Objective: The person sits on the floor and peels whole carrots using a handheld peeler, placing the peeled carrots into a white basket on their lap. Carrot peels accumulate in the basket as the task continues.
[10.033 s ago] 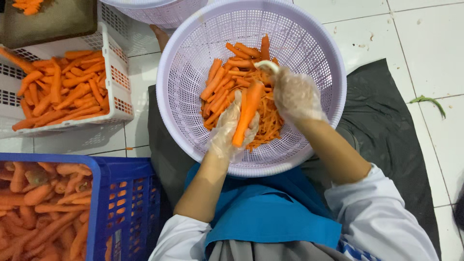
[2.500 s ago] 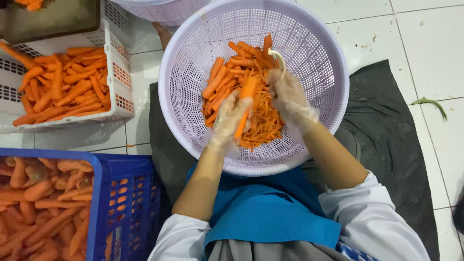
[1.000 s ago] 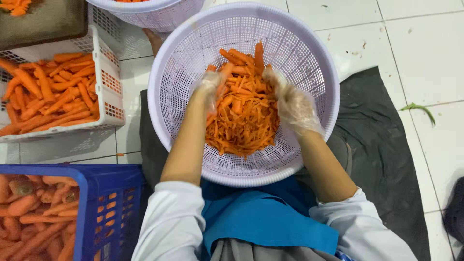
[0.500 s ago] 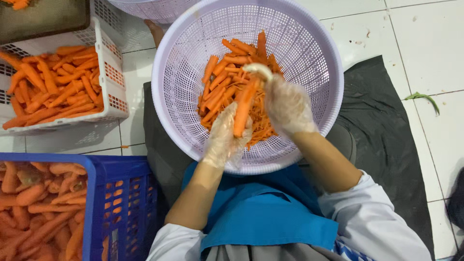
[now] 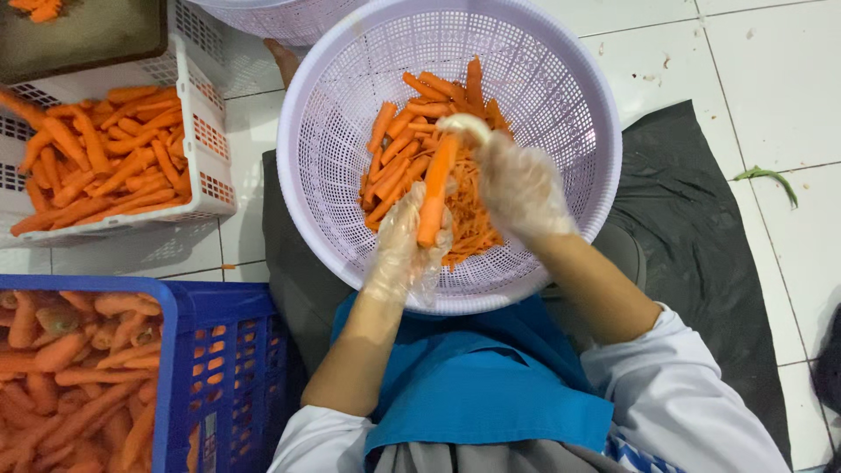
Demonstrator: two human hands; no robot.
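While the left hand [image 5: 405, 241], in a thin clear glove, is closed around the lower end of a carrot [image 5: 434, 197], the gloved right hand [image 5: 519, 186] sits at about three o'clock from it, curled around what looks like a pale peeler [image 5: 464, 127] whose head rests at the carrot's upper tip. That carrot is held over the middle of the round lilac perforated basket [image 5: 569, 254], above a heap of peeled carrots [image 5: 403, 153] and orange peelings [image 5: 469, 223]. Its long axis runs nearly from six to twelve o'clock, leaning slightly toward one; the left hand's grip is at the six o'clock end, and the free length points away from the body toward the peeler. The left hand is therefore the one on the carrot, and the right meets it only at the far tip. At nine to ten o'clock from the basket stands a white crate [image 5: 206, 188] of peeled carrots, and at seven o'clock a blue crate [image 5: 210, 350] of duller, unpeeled ones.
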